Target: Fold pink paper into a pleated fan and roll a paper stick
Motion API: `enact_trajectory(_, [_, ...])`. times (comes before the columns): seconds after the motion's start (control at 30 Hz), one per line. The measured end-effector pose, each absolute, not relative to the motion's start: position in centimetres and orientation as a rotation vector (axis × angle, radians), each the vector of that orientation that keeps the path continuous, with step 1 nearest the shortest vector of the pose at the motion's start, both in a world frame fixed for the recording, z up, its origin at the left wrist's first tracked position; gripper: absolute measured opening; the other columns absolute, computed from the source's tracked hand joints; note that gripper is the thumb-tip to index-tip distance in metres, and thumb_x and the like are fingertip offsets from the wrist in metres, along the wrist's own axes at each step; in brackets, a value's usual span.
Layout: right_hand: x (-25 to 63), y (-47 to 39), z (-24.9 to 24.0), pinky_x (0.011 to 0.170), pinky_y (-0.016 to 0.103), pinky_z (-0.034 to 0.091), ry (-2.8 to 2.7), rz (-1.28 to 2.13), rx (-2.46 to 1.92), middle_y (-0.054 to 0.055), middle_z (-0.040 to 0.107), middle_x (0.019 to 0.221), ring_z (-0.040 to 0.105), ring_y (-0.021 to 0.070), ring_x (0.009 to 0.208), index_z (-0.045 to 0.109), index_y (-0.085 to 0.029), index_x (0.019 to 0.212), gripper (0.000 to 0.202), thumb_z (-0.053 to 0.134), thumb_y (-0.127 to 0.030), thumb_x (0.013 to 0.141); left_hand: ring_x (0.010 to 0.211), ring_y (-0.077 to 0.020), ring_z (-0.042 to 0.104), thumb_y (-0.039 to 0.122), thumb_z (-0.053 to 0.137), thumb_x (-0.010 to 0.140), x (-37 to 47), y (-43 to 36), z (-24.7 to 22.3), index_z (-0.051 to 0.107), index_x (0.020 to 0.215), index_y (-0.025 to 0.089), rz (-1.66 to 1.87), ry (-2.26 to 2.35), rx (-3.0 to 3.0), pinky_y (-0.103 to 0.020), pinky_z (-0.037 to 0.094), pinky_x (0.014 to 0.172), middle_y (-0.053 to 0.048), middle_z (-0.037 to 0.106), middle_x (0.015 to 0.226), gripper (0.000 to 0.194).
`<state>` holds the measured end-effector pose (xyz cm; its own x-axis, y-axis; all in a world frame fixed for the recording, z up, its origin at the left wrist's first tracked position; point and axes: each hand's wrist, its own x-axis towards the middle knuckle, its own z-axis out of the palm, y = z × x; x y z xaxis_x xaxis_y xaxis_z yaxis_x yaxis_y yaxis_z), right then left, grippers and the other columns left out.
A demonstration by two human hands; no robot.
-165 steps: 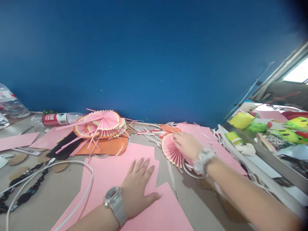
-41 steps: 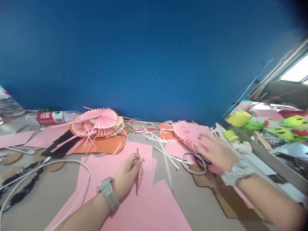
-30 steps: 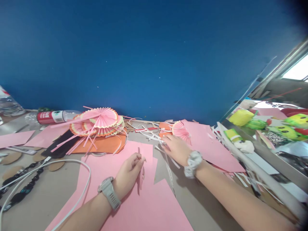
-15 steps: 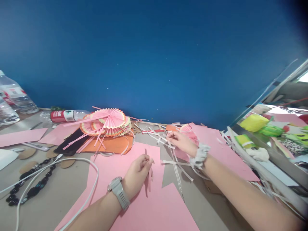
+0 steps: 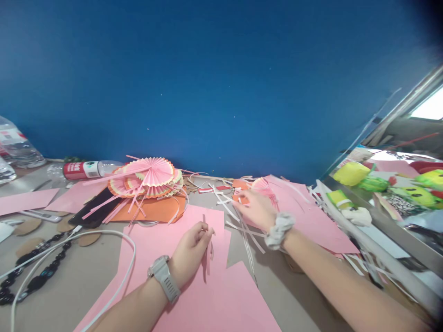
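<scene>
My left hand (image 5: pixel 191 249), with a grey watch at the wrist, is closed in a pinch on thin pink paper strips (image 5: pixel 206 263) that hang below the fingers. Under it lies a pink paper sheet (image 5: pixel 221 304) with a notched edge. My right hand (image 5: pixel 256 210), a pale scrunchie at its wrist, has its fingers apart and holds nothing I can see. It hovers over loose white paper strips (image 5: pixel 230 207), close to a folded pink paper fan (image 5: pixel 265 188). Whether its fingertips touch the strips I cannot tell.
Layered pink and orange paper fans (image 5: pixel 154 173) rest on orange paper (image 5: pixel 145 212) at the back. A bottle (image 5: pixel 81 169) lies left of them, near a black phone (image 5: pixel 95 210). A white cable (image 5: pixel 133 253) and black beads (image 5: pixel 48 272) lie at left. Colourful items fill the right.
My right hand has spread its fingers and lowered slightly over the white strips. My left hand keeps its pinch on the pink strips. The view has turned slightly to the right.
</scene>
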<state>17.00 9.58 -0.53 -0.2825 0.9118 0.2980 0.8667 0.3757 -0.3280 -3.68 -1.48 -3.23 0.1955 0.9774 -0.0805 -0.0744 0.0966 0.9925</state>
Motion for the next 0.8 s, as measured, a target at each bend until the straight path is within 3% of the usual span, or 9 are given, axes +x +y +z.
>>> enact_trajectory(0.1, [14.0, 8.7, -2.4, 0.090, 0.045, 0.039, -2.336, 0.104, -1.540, 0.009, 0.055, 0.112, 0.050, 0.0228, 0.104, 0.056, -0.015, 0.104, 0.035, 0.058, -0.038, 0.079, 0.033, -0.0081, 0.047, 0.043, 0.043, 0.085, -3.7, -1.5, -3.4, 0.044, 0.080, 0.018, 1.038, 1.052, 1.175, -0.019, 0.039, 0.033, 0.007, 0.050, 0.050, 0.026])
enact_trajectory(0.17, [13.1, 9.3, -2.8, 0.088, 0.045, 0.040, -2.372, 0.084, -1.566, 0.008, 0.052, 0.116, 0.050, 0.0219, 0.105, 0.053, -0.016, 0.110, 0.032, 0.053, -0.034, 0.084, 0.034, -0.0080, 0.047, 0.043, 0.043, 0.084, -3.7, -1.5, -3.5, 0.045, 0.079, 0.018, 1.041, 1.054, 1.177, -0.019, 0.039, 0.034, 0.007, 0.050, 0.051, 0.026])
enact_trajectory(0.53, [15.0, 12.7, -2.1, 0.075, 0.037, 0.049, -2.515, 0.303, -1.619, 0.007, 0.056, 0.108, 0.058, 0.0168, 0.089, 0.052, -0.015, 0.110, 0.028, 0.050, -0.030, 0.086, 0.034, -0.0075, 0.048, 0.043, 0.044, 0.084, -3.9, -1.5, -3.4, 0.045, 0.078, 0.018, 1.054, 1.036, 1.169, -0.018, 0.039, 0.037, 0.007, 0.051, 0.049, 0.025])
enact_trajectory(0.8, [15.3, 11.6, -2.0, 0.080, 0.039, 0.047, -2.601, 0.292, -1.599, 0.007, 0.055, 0.112, 0.056, 0.0179, 0.095, 0.053, -0.017, 0.109, 0.027, 0.049, -0.031, 0.087, 0.033, -0.0078, 0.047, 0.044, 0.046, 0.083, -3.8, -1.6, -3.6, 0.045, 0.077, 0.018, 1.057, 1.029, 1.152, -0.018, 0.038, 0.036, 0.007, 0.051, 0.049, 0.026])
